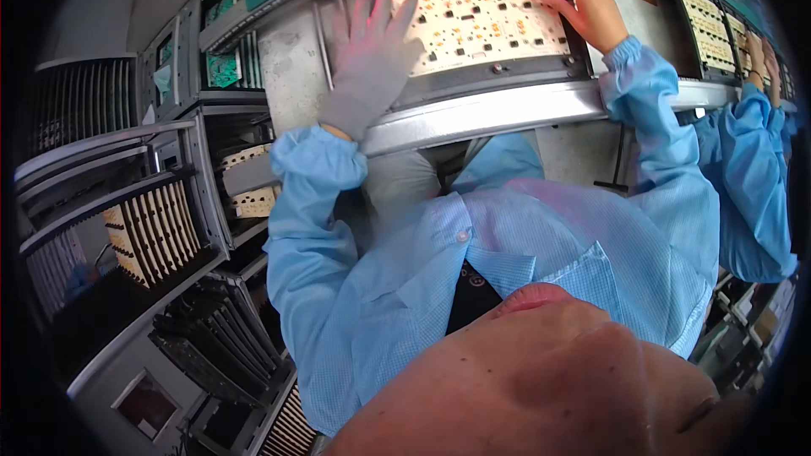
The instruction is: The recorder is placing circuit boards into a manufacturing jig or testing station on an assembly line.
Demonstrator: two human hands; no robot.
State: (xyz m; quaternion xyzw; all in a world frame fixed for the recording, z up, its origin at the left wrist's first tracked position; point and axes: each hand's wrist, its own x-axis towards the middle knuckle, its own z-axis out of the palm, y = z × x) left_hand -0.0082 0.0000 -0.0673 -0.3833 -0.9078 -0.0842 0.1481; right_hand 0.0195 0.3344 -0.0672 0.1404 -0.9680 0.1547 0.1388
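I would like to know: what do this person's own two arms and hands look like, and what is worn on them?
The left hand wears a plain grey, close-fitting glove; the right hand has no glove. Both arms are in loose, light-blue fabric sleeves with gathered cuffs. No cable shows on either.

1. Hands, top centre: 2, left hand and right hand.
2. Gloves: 1, grey glove, left hand only.
3. Large cream circuit board, top centre: 1.
4. Smaller-looking cream boards, upper right: at least 2, rest unclear.
5. Upright cream boards, mid left: several, too tight to count exactly.
6. Co-worker, right edge: 1 visible.
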